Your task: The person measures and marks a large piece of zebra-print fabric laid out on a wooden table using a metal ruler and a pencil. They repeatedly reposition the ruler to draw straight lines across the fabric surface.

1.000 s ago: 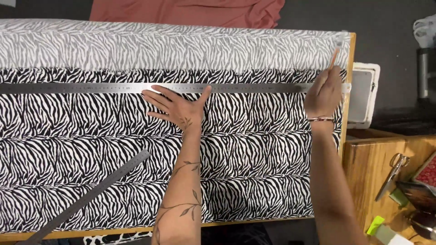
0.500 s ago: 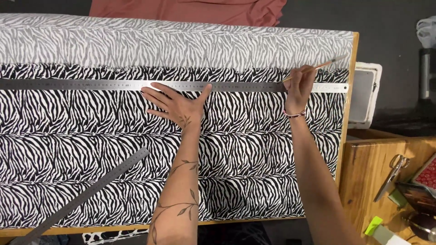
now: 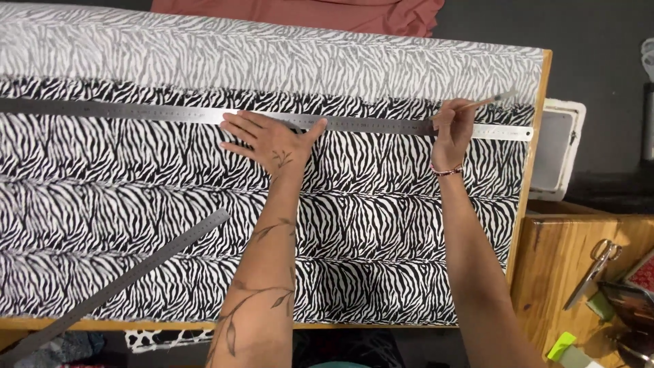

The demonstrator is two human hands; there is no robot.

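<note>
Under both hands, zebra-striped fabric (image 3: 204, 204) spread flat over a wooden table (image 3: 528, 170). Across the cloth, beneath the left palm and running on to the right hand, a long steel ruler (image 3: 136, 112). Nearer the body, left of the left forearm, a second ruler (image 3: 129, 279) lying slantwise. Left hand (image 3: 269, 140) splayed wide, fingers flat, pressing on the long ruler's edge. Right hand (image 3: 453, 129) pinched shut around a thin marking pencil (image 3: 487, 102), held against the ruler's upper edge. Beyond the right wrist, scissors (image 3: 593, 269) on a wooden stand.
</note>
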